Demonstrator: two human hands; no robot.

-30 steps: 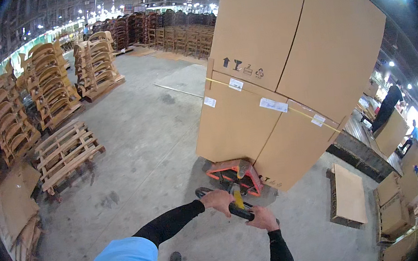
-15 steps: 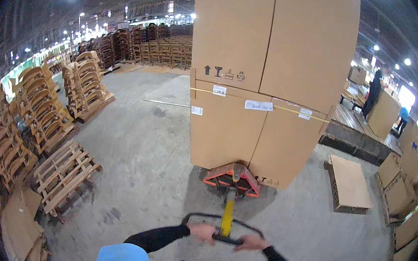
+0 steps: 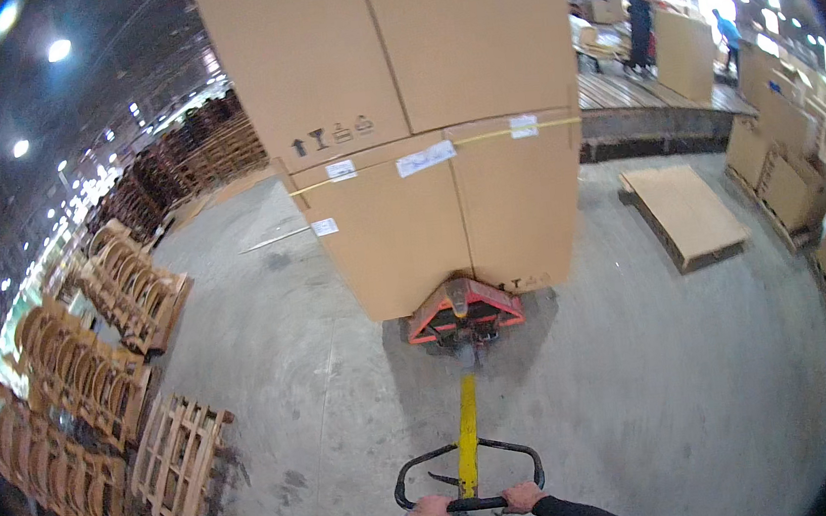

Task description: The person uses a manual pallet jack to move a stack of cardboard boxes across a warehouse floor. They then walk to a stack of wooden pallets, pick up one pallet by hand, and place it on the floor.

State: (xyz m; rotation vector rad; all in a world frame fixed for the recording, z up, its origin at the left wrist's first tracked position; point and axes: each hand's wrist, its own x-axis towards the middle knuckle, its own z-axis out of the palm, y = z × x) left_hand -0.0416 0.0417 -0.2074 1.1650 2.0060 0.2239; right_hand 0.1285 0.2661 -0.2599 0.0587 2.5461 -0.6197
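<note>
Both my hands are closed round the crossbar of a pallet jack handle [image 3: 467,439], a black loop on a yellow shaft. My left hand [image 3: 430,511] grips the bar left of the shaft, and my right hand [image 3: 524,497] grips it on the right. Ahead, the red pallet jack body [image 3: 465,311] stands against a tall stack of large cardboard boxes [image 3: 447,195]. A yellow strap runs across the boxes, with white labels near it. The jack's forks are hidden by the load.
Wooden pallets [image 3: 182,464] lie at the left, beside stacked wooden chair frames [image 3: 80,365]. At the right a cardboard-topped pallet [image 3: 687,215] rests on the floor, near leaning cardboard sheets [image 3: 783,178]. Behind it, a person [image 3: 642,22] stands on a raised platform [image 3: 658,120].
The view has swung so the load and jack sit more centrally and upright. The handle now points straight toward me, with both hands still on it, nearer the lower edge.
</note>
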